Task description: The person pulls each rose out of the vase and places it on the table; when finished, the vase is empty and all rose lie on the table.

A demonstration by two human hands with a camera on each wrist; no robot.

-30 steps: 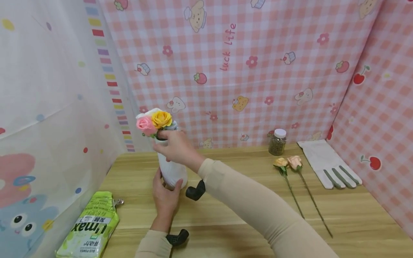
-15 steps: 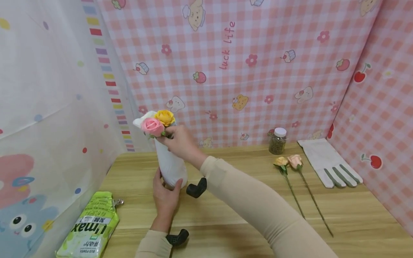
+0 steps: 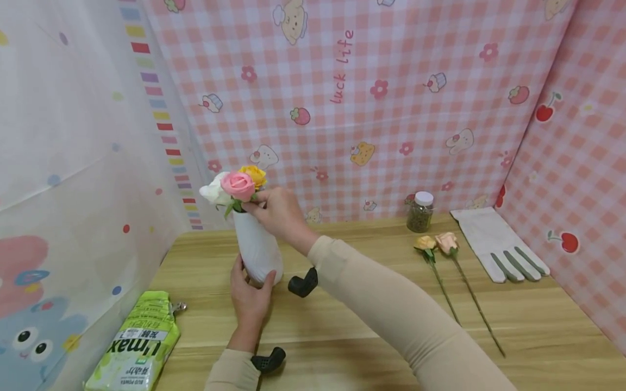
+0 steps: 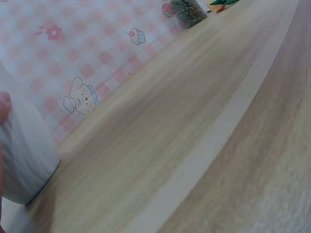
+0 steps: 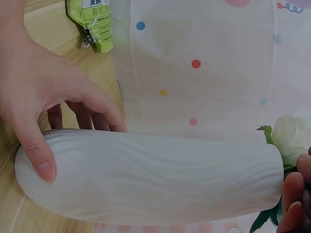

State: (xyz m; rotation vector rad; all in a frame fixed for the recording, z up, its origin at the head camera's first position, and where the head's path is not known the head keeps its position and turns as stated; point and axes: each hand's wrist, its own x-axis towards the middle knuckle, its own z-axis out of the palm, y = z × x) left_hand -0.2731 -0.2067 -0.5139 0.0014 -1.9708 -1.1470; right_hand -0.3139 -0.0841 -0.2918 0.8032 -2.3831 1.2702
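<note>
A ribbed white vase (image 3: pixel 256 244) stands on the table, tilted in the head view. Around its base my left hand (image 3: pixel 250 296) curls, thumb on the near side, as the right wrist view also shows on the vase (image 5: pixel 160 174). At the mouth, my right hand (image 3: pixel 283 214) pinches a pink rose (image 3: pixel 238 185) just under its bloom; the fingers hide the stem. Behind that rose sits a yellow rose (image 3: pixel 254 175), and a white rose (image 3: pixel 213 190) leans out to the left. Green leaves hang over the vase's rim.
Two cut roses, one yellow (image 3: pixel 425 243) and one peach (image 3: pixel 446 243), lie on the right of the wooden table (image 3: pixel 362 326). Behind them are a lidded jar (image 3: pixel 420 214) and a white glove (image 3: pixel 499 244). A green bag (image 3: pixel 137 342) with a clip lies at the left.
The pink rose has shifted right, in front of the yellow one, and more of the white rose shows. My right hand has moved slightly up and right; my left has stayed on the vase.
</note>
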